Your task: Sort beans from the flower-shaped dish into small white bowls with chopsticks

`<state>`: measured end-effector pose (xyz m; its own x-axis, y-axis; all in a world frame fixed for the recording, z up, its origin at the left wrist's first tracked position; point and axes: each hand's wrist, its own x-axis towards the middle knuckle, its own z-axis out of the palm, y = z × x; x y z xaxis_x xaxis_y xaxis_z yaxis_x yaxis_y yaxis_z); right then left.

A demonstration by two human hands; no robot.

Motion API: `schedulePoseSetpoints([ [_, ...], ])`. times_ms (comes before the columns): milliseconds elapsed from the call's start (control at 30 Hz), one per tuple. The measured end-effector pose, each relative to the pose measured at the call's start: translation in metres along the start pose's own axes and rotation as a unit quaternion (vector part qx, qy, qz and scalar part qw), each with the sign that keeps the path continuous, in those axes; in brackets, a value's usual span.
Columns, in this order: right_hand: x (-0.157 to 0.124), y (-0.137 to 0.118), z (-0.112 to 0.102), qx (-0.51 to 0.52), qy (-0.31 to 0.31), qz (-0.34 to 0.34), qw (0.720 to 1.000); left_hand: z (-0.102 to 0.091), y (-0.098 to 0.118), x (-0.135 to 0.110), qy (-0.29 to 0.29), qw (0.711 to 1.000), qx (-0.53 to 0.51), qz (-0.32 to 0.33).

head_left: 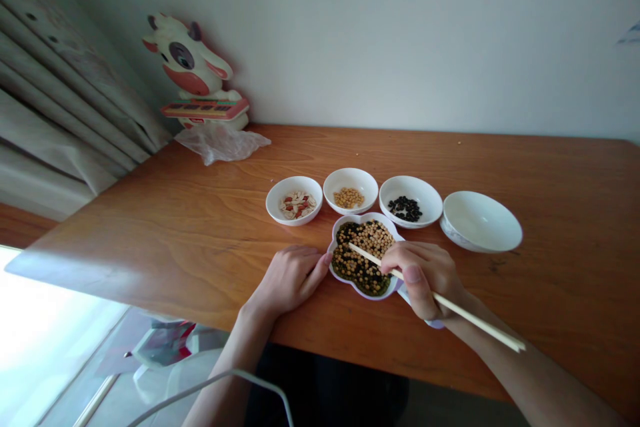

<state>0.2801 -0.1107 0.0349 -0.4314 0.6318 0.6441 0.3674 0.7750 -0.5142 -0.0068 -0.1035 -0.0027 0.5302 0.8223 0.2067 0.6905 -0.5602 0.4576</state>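
My right hand (425, 277) is closed round a pair of pale wooden chopsticks (480, 323). Their tips reach into a flower-shaped white dish (395, 227) with a lilac outer edge and a handle, which lies partly under that hand. Mixed beans (360, 257), tan and black with small green ones, cover the dish's bottom. My left hand (295, 280) rests on the table at the dish's left side, fingers loosely bent and thumb apart, with the thumb tip at the rim. Nothing shows between the chopstick tips.
Behind the dish stand several white bowls: one with pale and reddish flat pieces (297, 205), one with yellow beans (349, 197), one with black beans (405, 208), and one bare bowl (483, 220). A cow toy keyboard (205, 80) and clear plastic bag (223, 143) sit at the back left. A white cable (240, 373) crosses the foreground.
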Motion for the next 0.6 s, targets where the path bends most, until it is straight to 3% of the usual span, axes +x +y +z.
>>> schedulePoseSetpoints([
  [300, 0.0022, -0.0006, 0.0006, 0.007, -0.025, 0.064, 0.998, 0.0006, -0.0005, 0.0002, 0.010, 1.000, 0.003, 0.001],
  [600, 0.0028, -0.0003, -0.0003, 0.010, -0.018, 0.054, 0.998, -0.0009, 0.0007, 0.0009, 0.007, 1.000, 0.005, 0.003],
])
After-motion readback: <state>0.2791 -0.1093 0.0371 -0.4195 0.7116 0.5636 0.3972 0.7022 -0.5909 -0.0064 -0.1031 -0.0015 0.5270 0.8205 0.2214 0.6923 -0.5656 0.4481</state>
